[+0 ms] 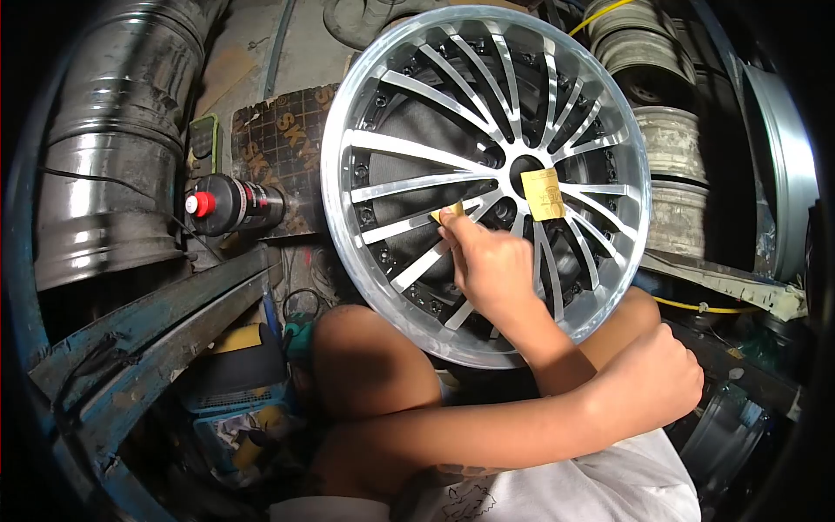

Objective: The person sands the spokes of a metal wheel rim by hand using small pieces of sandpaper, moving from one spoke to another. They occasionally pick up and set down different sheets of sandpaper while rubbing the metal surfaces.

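Pinching bent yellow paper (457, 209), the right hand (491, 265) meets a round, glossy-spoked metal wheel (504, 174), the left hand (663, 383) curled, contents hidden.

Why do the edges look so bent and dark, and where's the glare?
Head view: the scene bows and fades to black at the edges, probably from a very wide lens; same head view: bright glare on the multi-spoke alloy wheel and the curved silver metal at far right.
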`<state>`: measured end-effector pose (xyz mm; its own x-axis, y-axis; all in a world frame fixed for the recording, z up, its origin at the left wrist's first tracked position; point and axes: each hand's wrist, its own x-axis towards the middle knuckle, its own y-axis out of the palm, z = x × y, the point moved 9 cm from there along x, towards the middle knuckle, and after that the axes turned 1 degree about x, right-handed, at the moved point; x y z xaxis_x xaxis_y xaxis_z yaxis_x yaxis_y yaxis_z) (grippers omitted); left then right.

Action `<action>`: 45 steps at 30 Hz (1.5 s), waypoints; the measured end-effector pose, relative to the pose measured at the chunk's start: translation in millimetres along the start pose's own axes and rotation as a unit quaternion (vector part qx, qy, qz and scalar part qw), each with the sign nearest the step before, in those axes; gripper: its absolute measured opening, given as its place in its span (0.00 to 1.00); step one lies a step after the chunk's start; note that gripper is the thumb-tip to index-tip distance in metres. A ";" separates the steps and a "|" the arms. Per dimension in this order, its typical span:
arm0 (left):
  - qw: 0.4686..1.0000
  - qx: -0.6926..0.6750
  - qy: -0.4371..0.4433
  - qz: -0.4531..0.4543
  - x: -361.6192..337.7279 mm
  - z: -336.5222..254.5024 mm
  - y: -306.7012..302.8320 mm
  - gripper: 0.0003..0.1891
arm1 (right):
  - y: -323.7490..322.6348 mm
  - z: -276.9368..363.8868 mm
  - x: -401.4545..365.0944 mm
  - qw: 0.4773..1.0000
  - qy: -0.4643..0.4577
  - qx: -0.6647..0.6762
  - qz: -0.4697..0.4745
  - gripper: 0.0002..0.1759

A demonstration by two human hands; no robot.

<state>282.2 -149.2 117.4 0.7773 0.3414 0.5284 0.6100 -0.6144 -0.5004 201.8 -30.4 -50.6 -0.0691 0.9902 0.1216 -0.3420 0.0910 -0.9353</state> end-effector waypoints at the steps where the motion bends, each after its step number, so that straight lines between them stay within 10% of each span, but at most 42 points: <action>1: 1.000 -0.003 -0.001 -0.003 -0.6 -1.6 0.2 0.05 | -0.8 -0.5 -2.9 1.000 -0.001 0.000 0.012 0.06; 18: 1.000 -0.002 0.009 0.002 -0.1 -3.3 1.0 0.06 | -22.1 1.1 2.1 1.000 -0.018 -0.004 -0.020 0.20; 45: 0.999 0.004 0.022 0.036 0.8 -5.9 7.6 0.06 | -13.1 -25.9 -5.5 0.998 0.022 -0.019 0.063 0.08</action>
<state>286.6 -157.8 118.1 0.8121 0.2654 0.5197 0.5541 -0.6300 -0.5441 230.9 -34.3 -47.7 -0.0678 0.9976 -0.0108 -0.2971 -0.0306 -0.9543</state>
